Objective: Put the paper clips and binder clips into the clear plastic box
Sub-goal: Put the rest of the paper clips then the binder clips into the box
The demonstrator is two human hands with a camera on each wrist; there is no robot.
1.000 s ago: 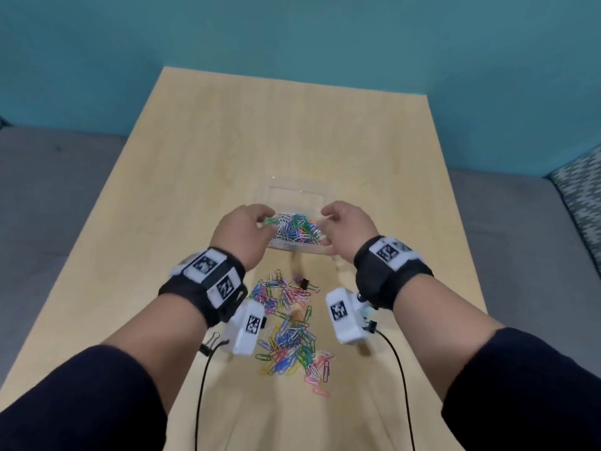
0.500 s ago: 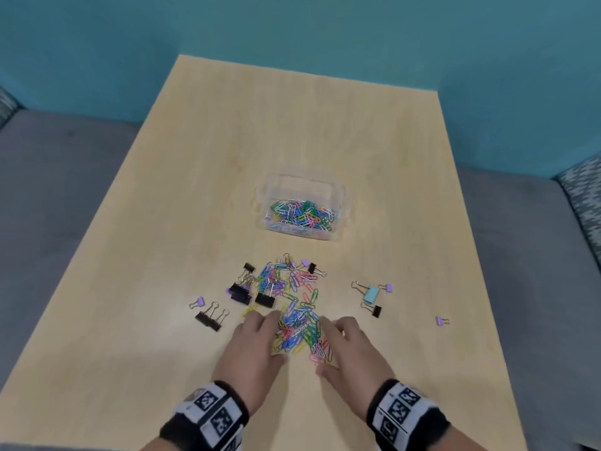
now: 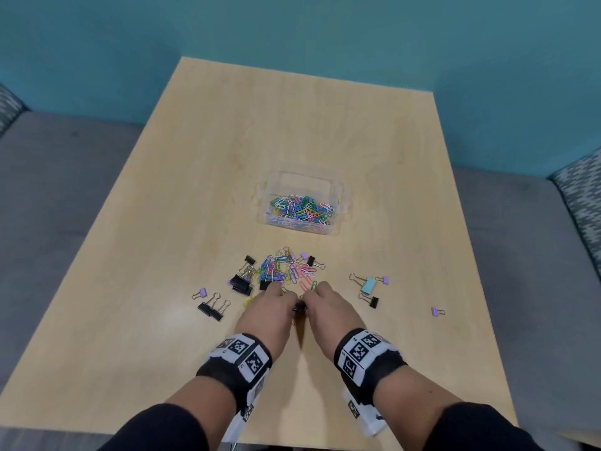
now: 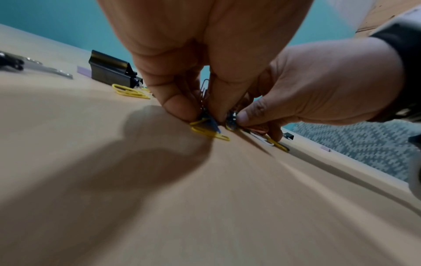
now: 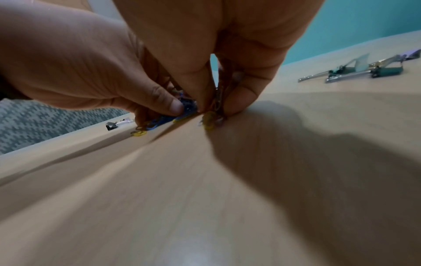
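Observation:
The clear plastic box (image 3: 302, 182) stands mid-table and holds a heap of coloured paper clips (image 3: 300, 208). Nearer me, a loose pile of paper clips (image 3: 287, 271) lies on the table. My left hand (image 3: 276, 304) and right hand (image 3: 325, 304) meet at the pile's near edge, fingers curled down. In the left wrist view my left hand (image 4: 205, 115) pinches a bunch of clips against the table. My right hand (image 5: 213, 109) pinches clips too, in the right wrist view. The clips under my palms are hidden in the head view.
Black binder clips (image 3: 242, 283) sit left of the pile, with more black ones (image 3: 211, 309) and a purple one (image 3: 203, 291) further left. A light blue binder clip (image 3: 369, 285) and a black one (image 3: 372, 301) lie right. One purple clip (image 3: 437, 311) lies near the table's right edge.
A second ago both hands were at the box with clips. They came back to the pile's near side and have now closed together, gathering clips between them.

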